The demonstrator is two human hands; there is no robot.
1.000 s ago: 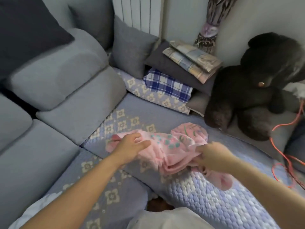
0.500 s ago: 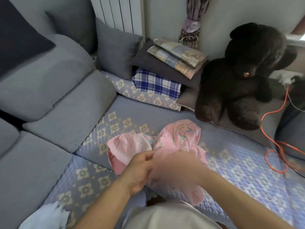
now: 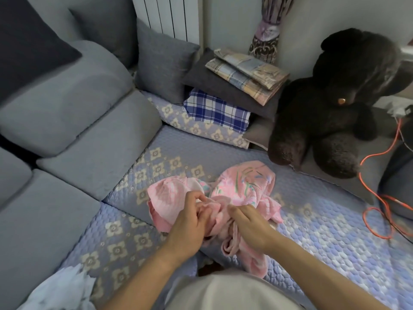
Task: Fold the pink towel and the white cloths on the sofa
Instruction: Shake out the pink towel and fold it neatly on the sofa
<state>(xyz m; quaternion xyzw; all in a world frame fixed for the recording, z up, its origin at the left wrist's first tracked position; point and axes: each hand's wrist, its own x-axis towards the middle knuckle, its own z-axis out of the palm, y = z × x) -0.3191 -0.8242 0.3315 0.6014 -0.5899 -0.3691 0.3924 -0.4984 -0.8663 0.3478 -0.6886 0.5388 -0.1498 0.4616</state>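
- Here, towel point(image 3: 243, 189) lies bunched on the sofa point(image 3: 324, 231) cover, frame centre, one flap trailing over the front edge toward 6 o'clock.
- Left hand point(image 3: 192, 222) pinches a gathered fold at the towel's middle, fingers curled round cloth.
- Right hand point(image 3: 248, 227) just beside it at 3 o'clock, clenched on a twisted rope of the same towel.
- Step in hand, by my reading: hunting for an edge or corner so the towel can be opened out. No fold made yet.
- To do it well: run each hand out along one hem to a corner, spread apart, shake flat, lay it on the bare cover toward 12 o'clock, then fold.
- Risk: hands close together on the middle keep the bundle knotted.
- White cloth point(image 3: 60, 289) crumpled at 7 o'clock, near the frame corner, untouched.
- Containers: none seen. Nearest thing to storage is the stack at 12 o'clock: checked cloth point(image 3: 216, 110) under a grey cushion, plaid cloths point(image 3: 248, 72) on top.
- Bear point(image 3: 342, 104) at 2 o'clock; orange cable point(image 3: 380, 198) at 3 o'clock, well apart from the towel.
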